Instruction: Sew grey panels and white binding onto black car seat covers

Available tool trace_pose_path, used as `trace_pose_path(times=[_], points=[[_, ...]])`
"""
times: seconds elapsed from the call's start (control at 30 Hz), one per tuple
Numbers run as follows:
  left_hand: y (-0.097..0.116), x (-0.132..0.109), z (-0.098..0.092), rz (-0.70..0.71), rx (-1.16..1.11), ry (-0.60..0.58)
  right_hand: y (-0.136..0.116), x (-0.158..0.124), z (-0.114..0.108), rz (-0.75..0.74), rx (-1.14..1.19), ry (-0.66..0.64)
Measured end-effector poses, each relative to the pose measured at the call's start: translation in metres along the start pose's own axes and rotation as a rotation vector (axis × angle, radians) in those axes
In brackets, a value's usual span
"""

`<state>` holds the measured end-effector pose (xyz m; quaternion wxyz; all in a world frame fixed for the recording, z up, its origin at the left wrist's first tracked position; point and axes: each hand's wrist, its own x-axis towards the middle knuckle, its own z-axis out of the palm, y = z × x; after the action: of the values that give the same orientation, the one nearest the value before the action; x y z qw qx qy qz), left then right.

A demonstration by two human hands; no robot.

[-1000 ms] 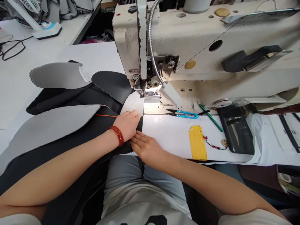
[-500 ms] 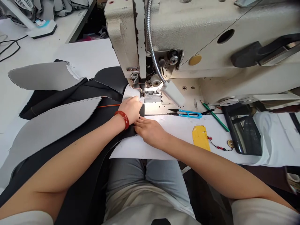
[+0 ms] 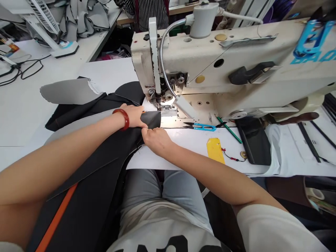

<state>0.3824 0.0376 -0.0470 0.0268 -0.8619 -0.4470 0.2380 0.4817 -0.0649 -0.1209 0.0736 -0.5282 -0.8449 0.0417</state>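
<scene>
Dark grey fabric (image 3: 94,157), with an orange strip (image 3: 59,217) on it, spreads across the table's left side and hangs down in front. My left hand (image 3: 133,116), a red bangle at its wrist, grips the fabric just left of the needle area. Close beside it, my right hand (image 3: 156,140) has its fingers curled over the fabric's near edge. Between the hands and the presser foot (image 3: 158,106) lies a dark fabric end (image 3: 152,119). Light grey pieces (image 3: 70,91) lie to the left. My fingertips are partly hidden in the folds.
The sewing machine (image 3: 199,52) stands ahead, its lamp (image 3: 184,106) lit near the needle. Blue thread snips (image 3: 202,126), a green pencil (image 3: 228,129), a yellow tag (image 3: 215,150) and a black phone (image 3: 253,141) lie to the right. A white fan (image 3: 47,28) stands at back left.
My hands have gone from lying flatter on the fabric by the needle to gripping it, the left shifted leftward. The fabric has been turned up there, and more orange strip shows. The view has tilted up.
</scene>
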Motion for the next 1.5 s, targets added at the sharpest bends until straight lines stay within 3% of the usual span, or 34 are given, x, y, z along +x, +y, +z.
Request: trace_pose_path(times=[0.13, 0.2, 0.3, 0.37, 0.53, 0.93, 1.1, 1.2, 1.27, 1.4, 1.5], points=[[0.038, -0.011, 0.001, 0.164, 0.229, 0.150, 0.002, -0.004, 0.007, -0.090, 0.012, -0.026], [0.050, -0.017, 0.012, 0.235, 0.227, 0.139, 0.005, -0.017, 0.019, -0.089, 0.018, 0.046], [0.058, -0.022, 0.032, 0.174, 0.077, 0.086, 0.007, -0.037, 0.038, -0.076, 0.016, 0.197], [0.061, -0.022, 0.042, 0.103, -0.031, 0.090, 0.007, -0.044, 0.046, -0.091, 0.009, 0.231], [0.064, -0.013, 0.050, 0.036, -0.147, 0.119, 0.011, -0.038, 0.042, -0.123, -0.009, 0.167], [0.059, 0.040, 0.042, -0.039, -0.222, 0.187, 0.043, 0.000, 0.034, -0.041, -0.022, 0.010], [0.036, 0.029, 0.022, 0.133, 0.010, 0.240, 0.045, 0.002, 0.035, -0.009, 0.035, 0.107], [0.005, 0.020, 0.010, 0.206, 0.117, 0.209, 0.022, -0.023, 0.039, 0.116, 0.075, 0.185], [-0.010, 0.020, 0.010, 0.179, 0.000, 0.098, -0.007, -0.049, 0.048, 0.070, 0.106, 0.240], [-0.003, 0.024, 0.019, 0.166, -0.273, -0.014, -0.079, -0.081, 0.080, -0.463, 0.132, 0.344], [0.022, 0.021, 0.020, 0.128, -0.251, -0.012, -0.119, -0.062, 0.079, -0.655, 0.166, 0.378]])
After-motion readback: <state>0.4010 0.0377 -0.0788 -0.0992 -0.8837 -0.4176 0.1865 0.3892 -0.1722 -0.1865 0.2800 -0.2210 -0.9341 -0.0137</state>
